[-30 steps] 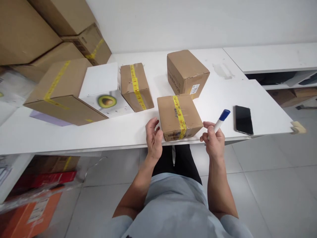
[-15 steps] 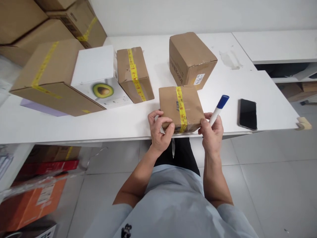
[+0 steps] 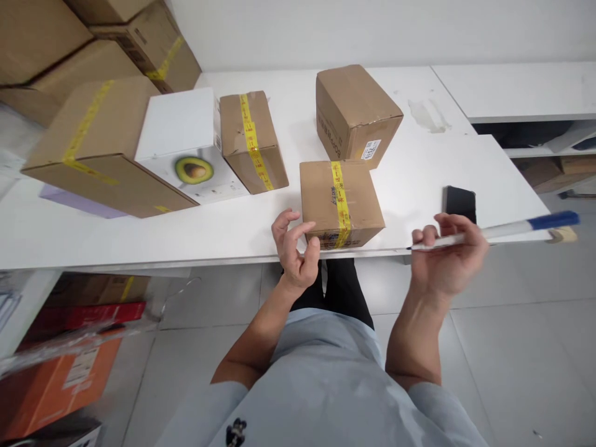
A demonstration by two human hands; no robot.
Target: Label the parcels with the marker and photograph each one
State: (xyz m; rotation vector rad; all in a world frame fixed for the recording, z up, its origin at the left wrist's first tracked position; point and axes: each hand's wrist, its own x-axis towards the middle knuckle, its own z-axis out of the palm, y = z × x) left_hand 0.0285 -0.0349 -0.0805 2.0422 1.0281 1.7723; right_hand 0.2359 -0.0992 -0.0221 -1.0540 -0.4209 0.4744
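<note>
A small cardboard box (image 3: 321, 192) with yellow printed tape across its top sits at the table's front edge, blue handwriting beside the tape. At its left front corner is my left hand (image 3: 295, 251), fingers apart and curved, holding nothing; whether a fingertip touches the cardboard I cannot tell. My right hand (image 3: 442, 261) is closed around a white marker (image 3: 503, 231), off to the right of the box and in front of the table edge. The marker lies nearly level, its dark tip pointing left and its blue end pointing right.
Behind stands a brown carton (image 3: 358, 112) with a white label. To the left are a taped box (image 3: 254, 139), a white avocado box (image 3: 174, 130) and a larger carton (image 3: 102, 130). A phone (image 3: 459, 202) lies partly behind my right hand.
My right hand has left the box's right corner and moved right, turning the marker from upright to nearly level. My left hand has eased slightly away from the box. The box stays put.
</note>
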